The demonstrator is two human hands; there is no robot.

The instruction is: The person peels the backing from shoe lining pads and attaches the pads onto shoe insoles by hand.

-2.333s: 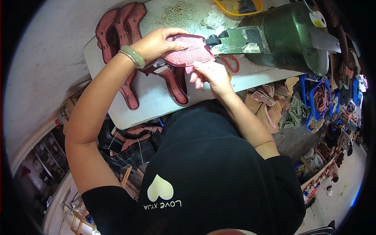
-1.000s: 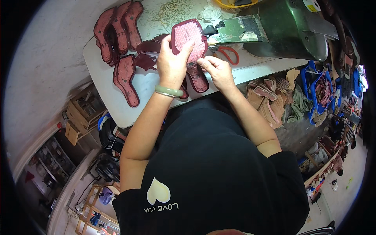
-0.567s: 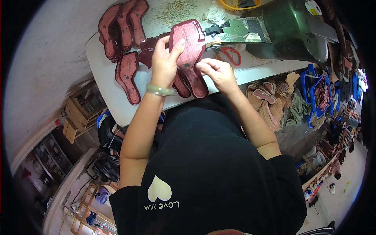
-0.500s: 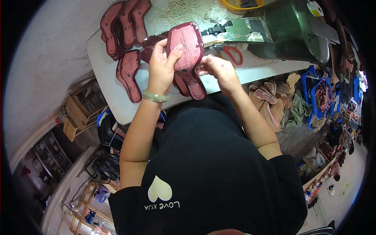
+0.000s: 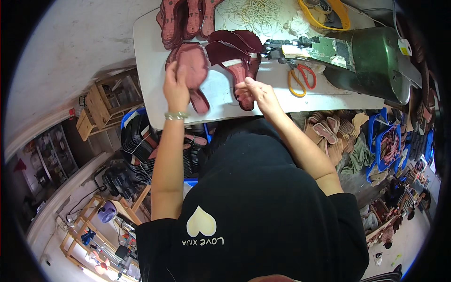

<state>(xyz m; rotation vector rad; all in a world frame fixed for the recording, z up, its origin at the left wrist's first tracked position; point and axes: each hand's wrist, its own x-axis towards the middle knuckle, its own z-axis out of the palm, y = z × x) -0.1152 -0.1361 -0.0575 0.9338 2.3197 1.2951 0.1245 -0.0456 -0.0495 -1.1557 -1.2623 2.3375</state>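
On the left part of the white table (image 5: 282,101), my left hand (image 5: 176,91) grips a pink shoe insole (image 5: 193,66), slightly blurred, with its narrow end toward me. Another insole seems to lie under or beside it. At the table's middle, my right hand (image 5: 254,95) has its fingers curled on the narrow end of a second insole (image 5: 240,73). Dark red strap pieces (image 5: 236,45) cover this one's wide end, close to the front of a green sewing machine (image 5: 343,52).
Stacked pink insoles (image 5: 192,19) stand at the far left. Scissors (image 5: 301,80) with red and orange handles lie right of my right hand. Pale cords (image 5: 253,16) and a yellow basket (image 5: 324,16) are at the back. Below the table's left edge is a blue crate of black pieces (image 5: 136,141).
My left hand has carried the insole left and lowered it to the table. My right hand has moved from its edge to the insole with the straps. The view has shifted.
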